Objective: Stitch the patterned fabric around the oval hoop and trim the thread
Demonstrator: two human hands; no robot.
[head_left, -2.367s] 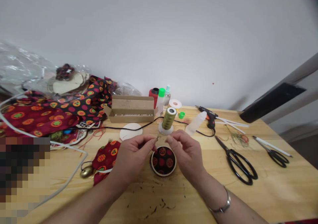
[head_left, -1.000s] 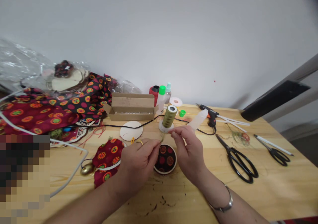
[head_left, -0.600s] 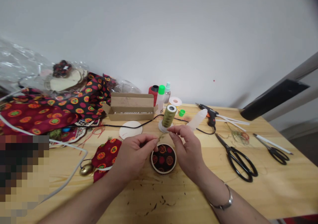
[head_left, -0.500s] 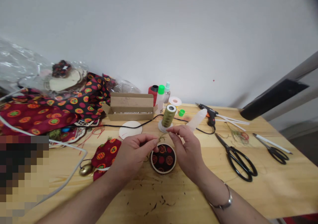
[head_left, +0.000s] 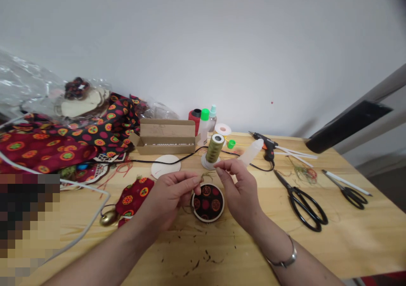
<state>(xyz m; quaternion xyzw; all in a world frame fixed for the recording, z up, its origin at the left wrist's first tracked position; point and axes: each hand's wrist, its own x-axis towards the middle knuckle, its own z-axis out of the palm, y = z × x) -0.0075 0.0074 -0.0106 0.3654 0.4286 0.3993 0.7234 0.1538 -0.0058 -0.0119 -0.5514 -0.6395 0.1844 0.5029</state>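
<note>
In the head view, a round disc (head_left: 207, 203) covered in dark patterned cloth, with a pale rim, lies on the table (head_left: 260, 260). The person's left hand (head_left: 169, 193) is just beyond the disc's left edge, thumb and forefinger pinched on a wispy olive thread (head_left: 208, 175), whose loose strands spread over the disc's far rim. The right hand (head_left: 239, 189) is by the disc's right edge, its thumb and forefinger bent toward each other; whether they grip a strand cannot be told. The two hands are apart, with the thread's strands between them.

Straight beyond the disc stands an olive spool (head_left: 215, 148), and farther beyond it a green-capped bottle (head_left: 204, 127). A white oval (head_left: 163, 167) lies beyond the disc to its left, with an open box (head_left: 167, 146) behind. Left of the disc, past the left hand, are a red patterned piece (head_left: 135, 197) and a brass bell (head_left: 108, 217). Right of the disc lie large scissors (head_left: 303, 201); beyond it to the right is a glue gun (head_left: 266, 144). Dark scraps (head_left: 196, 264) are scattered on the disc's near side.
</note>
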